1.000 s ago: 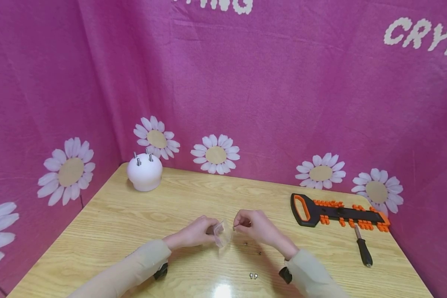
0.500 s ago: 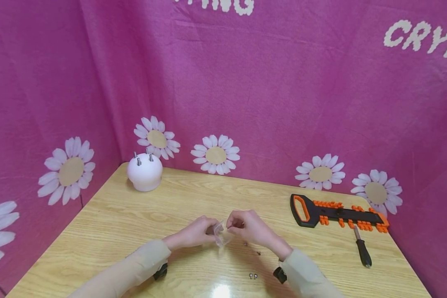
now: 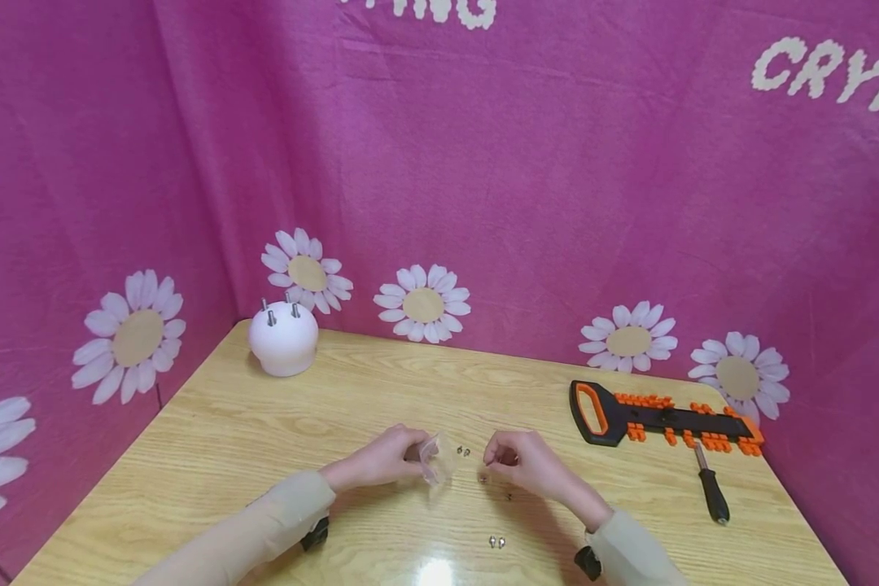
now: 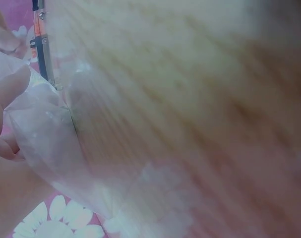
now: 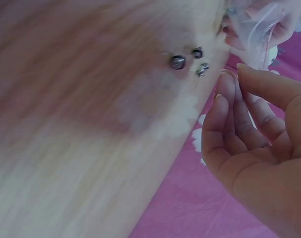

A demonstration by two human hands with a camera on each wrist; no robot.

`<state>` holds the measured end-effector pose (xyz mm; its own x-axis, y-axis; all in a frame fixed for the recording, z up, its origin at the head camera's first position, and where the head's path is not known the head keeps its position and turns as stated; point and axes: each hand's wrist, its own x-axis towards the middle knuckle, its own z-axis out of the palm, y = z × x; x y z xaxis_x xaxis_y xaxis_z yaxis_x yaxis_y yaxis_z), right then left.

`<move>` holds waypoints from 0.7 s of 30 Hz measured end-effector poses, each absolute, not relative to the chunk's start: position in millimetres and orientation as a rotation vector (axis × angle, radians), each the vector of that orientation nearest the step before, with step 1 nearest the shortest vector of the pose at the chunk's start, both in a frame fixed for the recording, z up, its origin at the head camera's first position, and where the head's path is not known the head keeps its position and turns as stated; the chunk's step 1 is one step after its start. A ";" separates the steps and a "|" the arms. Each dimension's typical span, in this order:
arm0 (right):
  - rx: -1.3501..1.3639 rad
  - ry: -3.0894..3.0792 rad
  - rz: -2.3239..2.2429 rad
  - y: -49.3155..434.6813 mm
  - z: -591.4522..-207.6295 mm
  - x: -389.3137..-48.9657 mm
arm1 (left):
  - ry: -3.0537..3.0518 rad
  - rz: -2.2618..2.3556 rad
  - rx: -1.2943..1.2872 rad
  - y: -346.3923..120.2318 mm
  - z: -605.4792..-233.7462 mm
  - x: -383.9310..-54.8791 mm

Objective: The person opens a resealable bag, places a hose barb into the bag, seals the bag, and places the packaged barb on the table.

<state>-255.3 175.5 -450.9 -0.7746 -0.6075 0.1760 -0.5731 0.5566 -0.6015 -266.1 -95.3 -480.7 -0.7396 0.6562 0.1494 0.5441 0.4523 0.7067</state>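
Note:
My left hand (image 3: 384, 457) grips a clear plastic bag (image 3: 439, 464) above the table. In the left wrist view the thin bag (image 4: 48, 134) hangs from the thumb and fingers. To the right of the bag, my right hand (image 3: 526, 465) hovers low over the table. Its fingers (image 5: 217, 116) are loosely bent, with the thumb close to the index fingertip and nothing visible between them. Two small metal screws (image 3: 463, 451) lie between the hands. Another small metal piece (image 3: 483, 479) lies just below the right fingertips. Small shiny metal pieces (image 5: 177, 62) also show beyond those fingertips in the right wrist view.
A pair of metal pieces (image 3: 497, 542) lies near the front, and another piece (image 3: 509, 496) under the right wrist. A white dome with metal posts (image 3: 284, 338) stands back left. At right are a black-and-orange handled rack (image 3: 666, 417) and a screwdriver (image 3: 713, 488).
My right hand went left to the bag's mouth, then drew back to the right. Two screws now show on the table where it was. The left hand and bag stayed nearly still.

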 end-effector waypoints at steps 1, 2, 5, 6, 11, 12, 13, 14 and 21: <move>-1.024 2.729 -1.020 178.6 -452.6 -254.2 | 2.549 1.161 1.064 -95.4 -480.3 -266.0; -1.013 2.734 -1.016 181.4 -454.0 -253.2 | 2.545 1.163 1.059 -95.3 -479.9 -265.9; -0.978 2.741 -0.999 189.5 -457.3 -250.6 | 2.545 1.167 1.081 -95.0 -481.3 -266.7; -0.972 2.740 -0.994 192.0 -458.0 -249.9 | 2.547 1.168 1.087 -94.9 -482.0 -267.1; -0.926 2.713 -0.955 200.6 -460.9 -245.1 | 2.540 1.178 1.107 -95.7 -483.8 -267.7; -0.920 2.707 -0.945 201.7 -461.3 -244.1 | 2.537 1.179 1.106 -95.7 -483.8 -267.7; -0.915 2.703 -0.934 202.8 -462.0 -243.4 | 2.534 1.182 1.104 -95.9 -483.5 -267.6; -0.916 2.700 -0.922 203.6 -462.6 -242.7 | 2.532 1.185 1.098 -96.0 -483.4 -267.4; -0.957 2.692 -0.905 205.2 -465.2 -240.6 | 2.564 1.178 1.197 -98.1 -483.6 -266.2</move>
